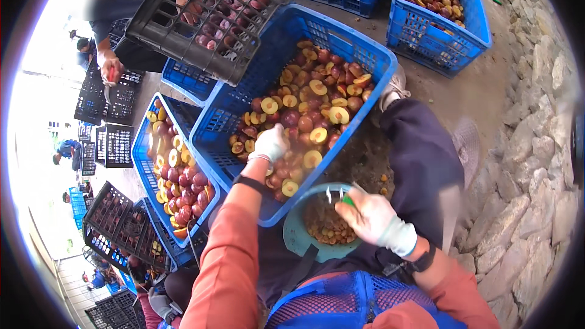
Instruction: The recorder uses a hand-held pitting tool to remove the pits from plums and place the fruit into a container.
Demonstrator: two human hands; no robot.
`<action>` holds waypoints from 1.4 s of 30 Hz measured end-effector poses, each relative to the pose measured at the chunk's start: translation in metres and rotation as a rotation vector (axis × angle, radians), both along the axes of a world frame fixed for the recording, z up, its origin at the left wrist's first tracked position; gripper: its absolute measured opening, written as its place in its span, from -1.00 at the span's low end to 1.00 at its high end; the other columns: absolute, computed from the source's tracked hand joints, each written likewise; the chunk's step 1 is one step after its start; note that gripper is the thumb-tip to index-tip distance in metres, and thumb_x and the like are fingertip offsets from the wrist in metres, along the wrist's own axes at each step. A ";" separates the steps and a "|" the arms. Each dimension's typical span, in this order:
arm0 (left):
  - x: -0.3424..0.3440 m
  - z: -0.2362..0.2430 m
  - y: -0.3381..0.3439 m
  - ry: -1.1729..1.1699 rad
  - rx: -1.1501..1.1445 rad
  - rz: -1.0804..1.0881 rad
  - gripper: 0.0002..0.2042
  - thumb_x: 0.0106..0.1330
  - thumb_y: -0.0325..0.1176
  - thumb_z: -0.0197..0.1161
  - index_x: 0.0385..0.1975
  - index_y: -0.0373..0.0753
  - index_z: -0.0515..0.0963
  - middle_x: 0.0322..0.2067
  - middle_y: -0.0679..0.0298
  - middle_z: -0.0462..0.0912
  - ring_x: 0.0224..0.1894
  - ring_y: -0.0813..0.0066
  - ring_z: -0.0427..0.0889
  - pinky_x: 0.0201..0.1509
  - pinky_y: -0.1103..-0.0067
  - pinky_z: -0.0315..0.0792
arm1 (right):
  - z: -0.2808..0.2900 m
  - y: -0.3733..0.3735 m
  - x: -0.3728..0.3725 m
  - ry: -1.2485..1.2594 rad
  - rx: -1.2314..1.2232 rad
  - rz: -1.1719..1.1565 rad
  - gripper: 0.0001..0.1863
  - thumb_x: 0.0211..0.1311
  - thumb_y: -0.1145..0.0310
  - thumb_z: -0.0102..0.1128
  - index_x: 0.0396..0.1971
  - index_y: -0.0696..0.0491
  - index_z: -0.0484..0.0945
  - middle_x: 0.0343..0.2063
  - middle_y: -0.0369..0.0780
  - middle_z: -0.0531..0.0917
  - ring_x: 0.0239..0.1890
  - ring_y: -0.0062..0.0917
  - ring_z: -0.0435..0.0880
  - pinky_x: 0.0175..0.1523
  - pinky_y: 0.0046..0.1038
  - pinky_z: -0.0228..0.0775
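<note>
A white-gloved left hand of mine (272,143) reaches into a large blue crate (350,36), low over halved plums (314,94) with yellow flesh and red skin. Its fingers are partly hidden and blurred, so what they hold, if anything, does not show. In my gloved right hand (372,216) is a green-handled tool (348,200) with a bright, bent metal tip, blurred by motion. The hand is closed around the handle, over the right edge of a teal basin (294,234). Plum pits (329,228) lie in that basin.
To the left stands a blue crate (143,157) of whole and halved plums. A black crate of plums (177,55) tilts over the far left corner, beside a person's hand (190,7). Another person's hand grips a red-handled curved blade (111,76). Stones (530,219) border the right side.
</note>
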State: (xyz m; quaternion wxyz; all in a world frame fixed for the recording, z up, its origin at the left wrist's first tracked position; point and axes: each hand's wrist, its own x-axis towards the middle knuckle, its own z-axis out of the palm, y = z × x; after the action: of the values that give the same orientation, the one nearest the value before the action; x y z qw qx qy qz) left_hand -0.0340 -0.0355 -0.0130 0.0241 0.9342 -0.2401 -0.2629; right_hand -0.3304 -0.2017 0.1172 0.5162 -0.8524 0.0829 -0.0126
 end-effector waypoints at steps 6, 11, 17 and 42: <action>-0.105 0.169 -0.020 0.546 -0.674 0.202 -0.53 0.35 -0.21 0.35 0.17 -0.31 0.48 -0.08 0.20 0.64 -0.02 0.47 0.61 0.10 0.55 0.50 | 0.003 0.005 0.022 -0.145 0.132 -0.270 -0.68 0.41 0.14 0.23 -0.11 0.08 0.46 -0.45 -0.04 0.61 -0.38 -0.08 0.66 -0.28 -0.20 0.49; -0.181 0.190 0.010 0.924 -1.161 0.388 -0.32 0.32 -0.24 0.37 0.38 -0.34 0.27 0.16 0.21 0.51 0.13 0.48 0.53 0.17 0.55 0.47 | 0.012 0.015 0.016 -0.182 0.426 -0.207 -0.72 0.47 0.21 0.18 -0.05 0.11 0.54 -0.32 -0.17 0.68 -0.23 -0.50 0.68 -0.08 -0.41 0.50; -0.228 0.180 0.011 0.809 -1.358 0.570 -0.38 0.28 -0.27 0.42 0.31 -0.29 0.35 0.06 0.28 0.54 0.09 0.52 0.52 0.20 0.56 0.42 | -0.008 0.033 0.009 -0.179 0.718 -0.154 -0.77 0.51 0.28 0.11 -0.05 0.12 0.55 -0.24 -0.22 0.69 -0.16 -0.56 0.66 -0.04 -0.46 0.48; -0.207 0.192 0.043 0.176 -0.753 0.178 -0.57 0.25 -0.38 0.34 0.11 -0.35 0.54 -0.32 0.14 0.71 -0.26 0.52 0.66 -0.08 0.54 0.55 | 0.030 0.026 -0.002 0.026 -0.110 0.289 -0.55 0.51 0.00 0.00 -0.39 0.12 0.47 -0.46 0.06 0.62 -0.32 0.08 0.60 -0.20 -0.07 0.42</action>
State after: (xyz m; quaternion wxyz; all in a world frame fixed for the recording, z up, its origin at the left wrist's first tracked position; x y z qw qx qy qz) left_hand -0.2413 0.0072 0.1790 0.4082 0.8510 -0.2350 -0.2323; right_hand -0.3325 -0.1759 0.1474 0.4639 -0.8826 -0.0351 0.0683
